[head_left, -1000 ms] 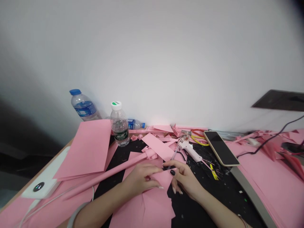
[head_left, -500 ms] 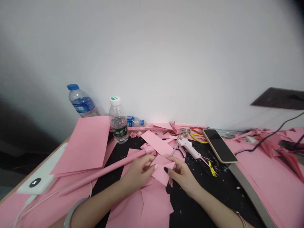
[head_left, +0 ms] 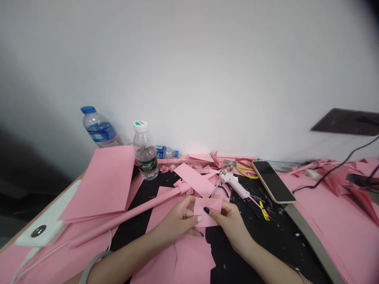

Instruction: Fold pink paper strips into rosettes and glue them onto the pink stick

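1. so, the left hand (head_left: 177, 219) is pinching the left edge of a pink paper square (head_left: 207, 211), its thumb and fingers closed on the paper.
2. the right hand (head_left: 227, 225) is gripping the right edge of the square, its thumb pressing on top and its fingers curling beneath.
3. the square is being held up between both hands, over loose pink sheets (head_left: 192, 258) lying below it.
4. a glue gun (head_left: 232, 185) is lying just beyond the square, on a black mat (head_left: 133, 228).
5. a paper tube (head_left: 127, 217) is lying left of the square and a phone (head_left: 272, 181) is lying well right of it.
6. a water bottle (head_left: 145, 154) is standing well beyond the square, beside a pink stack (head_left: 100, 183).
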Motion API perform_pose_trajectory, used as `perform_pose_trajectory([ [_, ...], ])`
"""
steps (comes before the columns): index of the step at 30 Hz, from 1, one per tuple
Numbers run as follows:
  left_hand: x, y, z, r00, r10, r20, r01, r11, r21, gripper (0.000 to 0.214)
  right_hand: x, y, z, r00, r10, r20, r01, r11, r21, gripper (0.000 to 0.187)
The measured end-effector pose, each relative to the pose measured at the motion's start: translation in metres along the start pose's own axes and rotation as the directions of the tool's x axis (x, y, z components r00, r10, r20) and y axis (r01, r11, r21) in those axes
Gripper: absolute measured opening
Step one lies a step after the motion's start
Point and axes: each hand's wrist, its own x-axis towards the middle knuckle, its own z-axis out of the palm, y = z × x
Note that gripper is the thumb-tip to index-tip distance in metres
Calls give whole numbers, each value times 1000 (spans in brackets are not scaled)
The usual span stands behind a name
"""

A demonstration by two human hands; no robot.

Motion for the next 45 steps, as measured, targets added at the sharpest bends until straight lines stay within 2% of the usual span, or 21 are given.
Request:
perform_pose_trajectory([
  [4, -1, 0, 4, 1000, -17, -7, 17, 1000, 4, 48, -4, 2, -2, 998, -37, -47, 28, 984, -174, 14],
  [7, -3, 1, 5, 1000, -28, 4, 28, 1000, -1, 44, -7, -2, -4, 978, -208, -7, 189, 903, -385, 16],
  [9, -3, 1, 4, 999, -44, 7, 44, 999, -3, 41, -8, -5, -7, 918, -384, 102, 384, 792, -474, 27],
  [12, -3, 2, 3, 998, -63, 11, 64, 998, -27, 38, -8, -6, -10, 785, -555, 276, 605, 586, -539, 45],
  [13, -3, 2, 3, 998, -66, 9, 66, 997, -40, 37, -7, -6, -11, 753, -574, 321, 639, 524, -563, 51],
  [15, -3, 1, 2, 998, -69, 6, 70, 995, -75, 35, -6, -5, -11, 719, -573, 393, 669, 419, -614, 59],
  [18, -3, 1, 0, 999, -52, -10, 50, 988, -147, 33, -7, -5, -11, 697, -540, 471, 682, 297, -669, 65],
  [20, -3, 2, 0, 999, -36, -6, 34, 979, -199, 31, -8, -6, -10, 691, -518, 504, 686, 251, -683, 66],
  [26, -7, 10, -1, 994, -35, 100, 59, 967, -249, 28, -7, -6, -11, 731, -436, 526, 648, 199, -735, 70],
  [31, -8, 11, -5, 991, -35, 129, 75, 944, -322, 28, -6, -7, -12, 712, -401, 577, 680, 190, -708, 71],
  [34, -6, 9, -7, 993, -39, 114, 80, 922, -378, 31, -6, -8, -12, 708, -393, 587, 689, 202, -696, 70],
  [39, -7, 10, -4, 995, -72, 62, 88, 945, -315, 20, -6, -7, -11, 711, -398, 579, 691, 241, -682, 69],
  [45, -8, 15, -1, 995, -86, 52, 96, 962, -254, 29, -5, -7, -11, 702, -376, 605, 706, 255, -661, 65],
])
